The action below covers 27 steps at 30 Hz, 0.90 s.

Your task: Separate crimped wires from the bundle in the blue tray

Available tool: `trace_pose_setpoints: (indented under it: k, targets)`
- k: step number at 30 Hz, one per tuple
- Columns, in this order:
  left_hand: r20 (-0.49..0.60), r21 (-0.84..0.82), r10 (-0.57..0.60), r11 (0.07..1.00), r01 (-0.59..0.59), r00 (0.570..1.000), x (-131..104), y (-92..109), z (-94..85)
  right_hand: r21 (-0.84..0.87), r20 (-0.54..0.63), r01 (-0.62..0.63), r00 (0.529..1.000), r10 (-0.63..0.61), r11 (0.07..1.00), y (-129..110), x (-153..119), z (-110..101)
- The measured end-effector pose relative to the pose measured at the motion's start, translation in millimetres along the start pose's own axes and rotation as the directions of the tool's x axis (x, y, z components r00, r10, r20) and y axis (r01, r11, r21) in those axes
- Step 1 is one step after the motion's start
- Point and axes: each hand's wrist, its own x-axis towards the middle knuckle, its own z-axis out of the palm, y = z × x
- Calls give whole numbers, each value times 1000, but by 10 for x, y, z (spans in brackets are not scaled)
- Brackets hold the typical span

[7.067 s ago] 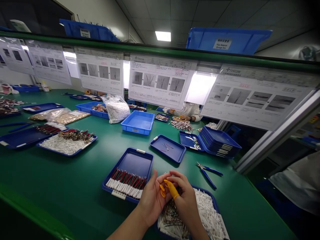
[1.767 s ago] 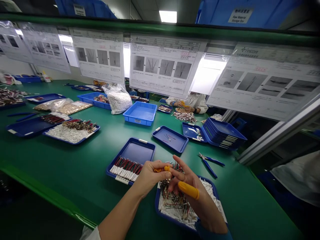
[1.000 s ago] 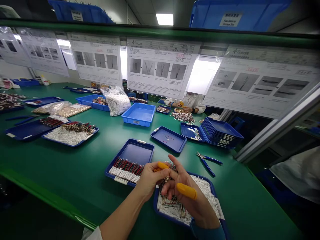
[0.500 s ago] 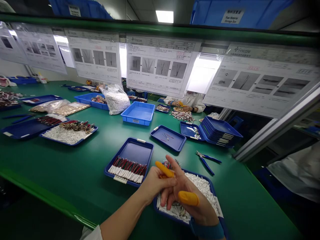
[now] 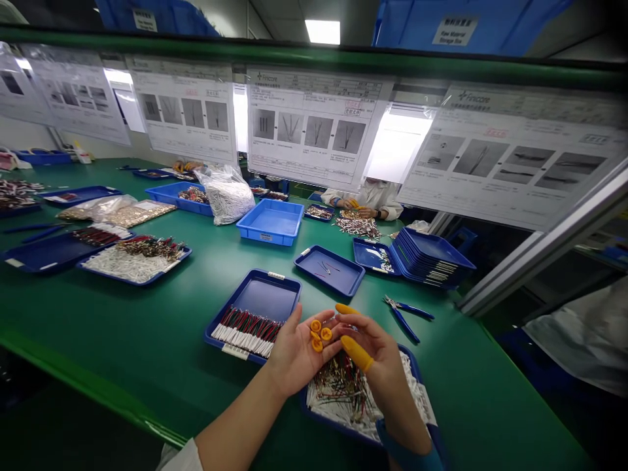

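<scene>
My left hand (image 5: 300, 358) is held palm up with its fingers stretched, and several small rolled yellow finger cots (image 5: 321, 335) lie on it. Yellow cots cover the thumb and one finger of my right hand (image 5: 375, 350). That hand's loosely curved fingers reach over the left fingertips, and its thumb is apart from them. Whether it touches the loose cots I cannot tell. Beneath both hands is a blue tray (image 5: 426, 392) of white-sleeved wires (image 5: 343, 389), partly hidden. Beside the left hand, another blue tray (image 5: 265, 288) bears a row of red, black and green wires with white ends (image 5: 248, 331).
Blue-handled cutters (image 5: 407, 317) lie to the right. Ahead are a tray with a few wires (image 5: 338, 278), a stack of trays (image 5: 434, 258) and a light-blue bin (image 5: 271, 226). A co-worker's hands (image 5: 360, 208) are across the table. Instruction sheets (image 5: 314, 154) hang above.
My left hand has let go of the yellow-capped finger of my right hand and turned palm up, showing the loose cots. My right hand has turned over and curved its fingers.
</scene>
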Motion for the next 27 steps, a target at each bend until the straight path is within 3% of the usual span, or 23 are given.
trace_pose_setpoints:
  k: [4, 10, 17, 24, 27]
  targets:
    - [-6, -25, 13, 1000, -13, 1000, 1, -17, -11, -340, -25, 89, 994, -103, 936, 71, 20, 19]
    - [-14, -42, 3, 999, -4, 1000, 1, -7, -2, -602, -19, 148, 980, -200, 785, 35, 31, -19]
    - [33, -60, -21, 998, 23, 999, -23, -8, 16, -636, 75, 178, 983, -169, 751, 124, 51, -22]
    - [76, -52, -29, 998, 33, 997, -16, -26, 5, -635, 62, 181, 981, -184, 751, 136, 68, -20]
    - [48, -16, -33, 999, 34, 998, 4, -38, -12, -597, 8, 112, 991, -133, 795, 90, 63, -9]
